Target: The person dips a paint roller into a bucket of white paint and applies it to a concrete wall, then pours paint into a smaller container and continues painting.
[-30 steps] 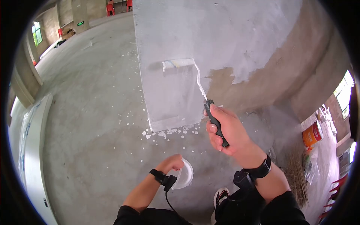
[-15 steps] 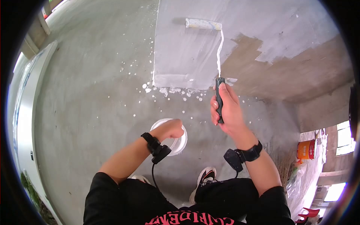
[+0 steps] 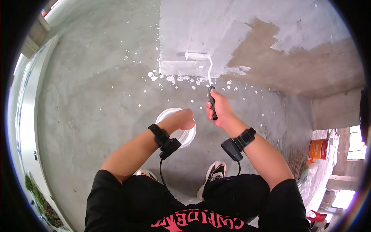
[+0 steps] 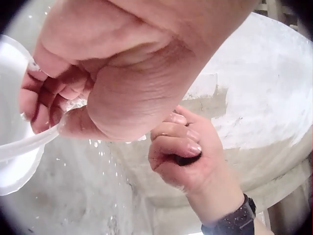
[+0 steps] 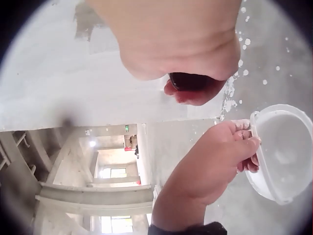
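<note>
My right hand [image 3: 220, 108] grips the black handle of a paint roller [image 3: 198, 56], fingers curled round it. The roller's white sleeve lies against the lower part of the wall [image 3: 185, 27], above its bottom edge, and its bent frame is coated in white. Lower and to the left, my left hand [image 3: 186, 119] holds a white plastic bucket [image 3: 164, 113] at its rim, thumb and fingers curled round a white band there. In the right wrist view the bucket hangs tilted from that hand, with a pale inside. The right palm hides most of the handle in both wrist views.
White paint spots [image 3: 170, 79] dot the floor along the wall's foot. Bare brown plaster [image 3: 255, 42] borders the painted area on the right. A long white panel [image 3: 29, 116] stands at far left. An orange bucket [image 3: 318, 149] sits at right, and a shoe [image 3: 214, 174] is below.
The view has tipped downward. Over the last half second the roller has come down the wall toward its bottom edge, and my right hand has moved lower. The left hand keeps hold of the bucket.
</note>
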A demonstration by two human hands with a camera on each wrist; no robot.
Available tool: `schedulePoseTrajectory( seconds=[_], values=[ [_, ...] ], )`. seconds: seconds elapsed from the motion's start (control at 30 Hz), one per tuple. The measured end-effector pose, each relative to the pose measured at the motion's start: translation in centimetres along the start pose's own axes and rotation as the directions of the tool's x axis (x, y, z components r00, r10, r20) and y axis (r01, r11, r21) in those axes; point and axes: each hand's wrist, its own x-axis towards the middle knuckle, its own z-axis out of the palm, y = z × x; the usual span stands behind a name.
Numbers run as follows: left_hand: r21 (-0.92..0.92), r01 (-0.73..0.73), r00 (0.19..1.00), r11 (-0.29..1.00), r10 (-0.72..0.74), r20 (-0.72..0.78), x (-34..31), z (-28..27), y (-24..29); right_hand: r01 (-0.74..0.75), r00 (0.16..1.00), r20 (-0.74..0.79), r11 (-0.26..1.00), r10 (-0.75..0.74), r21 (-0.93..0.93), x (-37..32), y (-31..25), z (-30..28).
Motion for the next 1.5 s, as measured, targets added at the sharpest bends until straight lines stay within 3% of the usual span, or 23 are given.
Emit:
schedulePoseTrajectory(
  seconds=[0.13,0.27,0.63,0.73,0.87,1.03,1.13,1.2,1.27,1.3,1.37,1.4,1.47,1.5],
  values=[
    [0.047,-0.051,0.998,0.998,0.052,-0.029,0.0,-0.1,-0.1,-0.060,0.998,-0.017,0.998,0.060,-0.017,2.6,0.8,-0.6],
    [0.034,0.012,1.000,0.999,-0.011,-0.022,0.0,0.1,-0.4,-0.123,0.991,-0.055,0.992,0.121,-0.031,4.8,2.2,-1.4],
    [0.060,0.003,0.999,0.998,0.000,-0.044,0.2,0.2,-0.7,-0.196,0.980,-0.002,0.974,0.197,-0.110,4.3,2.5,-2.0],
    [0.080,-0.008,1.000,0.997,0.010,-0.025,0.2,0.4,-0.7,-0.249,0.968,-0.006,0.968,0.249,-0.041,6.4,2.1,-1.4],
    [0.072,0.046,0.998,0.996,-0.043,-0.036,0.2,0.4,-0.6,-0.249,0.968,-0.003,0.968,0.249,0.004,6.9,0.4,-0.8],
    [-0.009,-0.083,0.992,0.996,0.082,-0.094,0.1,0.6,-1.2,-0.201,0.979,0.025,0.980,0.201,0.006,4.5,-1.5,-0.6],
    [-0.034,-0.079,0.994,0.996,0.077,-0.076,0.0,0.4,-0.7,-0.176,0.981,0.092,0.984,0.171,0.042,2.5,-2.6,-1.3],
    [-0.013,-0.041,0.998,0.999,0.040,-0.056,0.4,0.5,-0.4,-0.153,0.986,0.076,0.988,0.151,0.017,0.8,-3.1,-1.1],
    [0.010,-0.001,0.999,1.000,0.002,-0.040,0.5,0.4,-0.5,-0.084,0.996,0.017,0.976,0.089,-0.203,-0.1,-3.4,-1.4],
    [0.006,-0.041,0.998,0.999,0.041,-0.055,0.4,0.3,-0.6,-0.085,0.996,0.021,0.974,0.091,-0.208,0.0,-3.5,-1.7],
    [-0.003,-0.076,0.994,0.997,0.075,-0.073,0.2,0.3,-0.8,0.034,0.998,-0.014,0.737,-0.058,-0.675,0.3,-3.2,-2.3],
    [-0.003,-0.068,0.995,0.998,0.068,-0.076,0.1,0.3,-0.7,0.035,0.998,-0.009,0.734,-0.055,-0.678,0.3,-2.8,-2.0],
    [-0.008,-0.053,0.995,0.999,0.053,-0.080,0.1,0.5,-0.7,0.146,0.979,0.076,0.381,-0.192,-0.913,0.6,-1.9,-1.4],
    [0.004,-0.044,0.995,0.999,0.044,-0.084,0.5,0.8,-0.8,0.150,0.979,0.082,0.381,-0.188,-0.912,2.0,-1.2,-1.7]
  ],
)
